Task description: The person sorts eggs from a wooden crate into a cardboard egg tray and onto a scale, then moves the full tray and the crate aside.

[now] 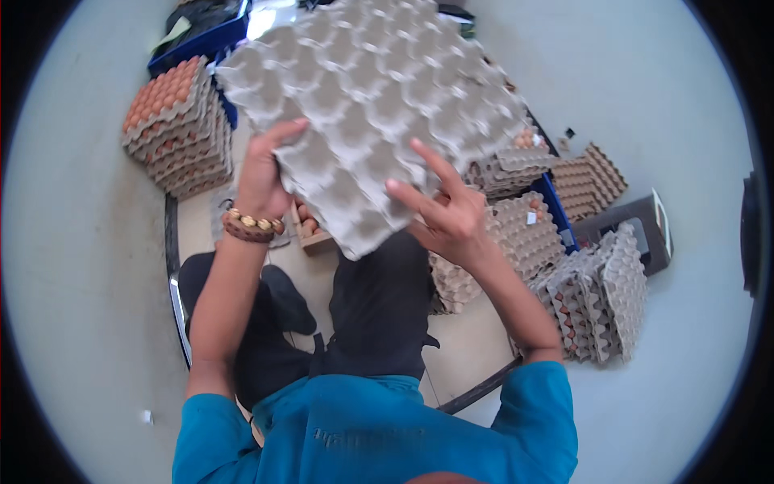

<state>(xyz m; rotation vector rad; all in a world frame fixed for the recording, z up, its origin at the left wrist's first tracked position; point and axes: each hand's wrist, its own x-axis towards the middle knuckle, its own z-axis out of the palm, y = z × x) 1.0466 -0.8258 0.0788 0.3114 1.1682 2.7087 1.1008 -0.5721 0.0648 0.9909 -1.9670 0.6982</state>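
A grey moulded-pulp egg tray (357,121) is lifted in front of me and tilted, its visible cups bare. My left hand (266,166) grips its left edge, thumb on the upper face. At the near right side my right hand (450,209) has the index and middle fingers spread over the cups; its thumb is hidden, so its grip cannot be made out. Below the tray, partly covered by it, is a wooden box (317,242) with brown eggs (307,222) in it.
A tall stack of filled egg trays (175,133) stands at left, near a blue crate (199,39). To the right are stacked egg trays (526,233), trays leaning on edge (595,302), brown trays (586,181) and a grey case (647,236).
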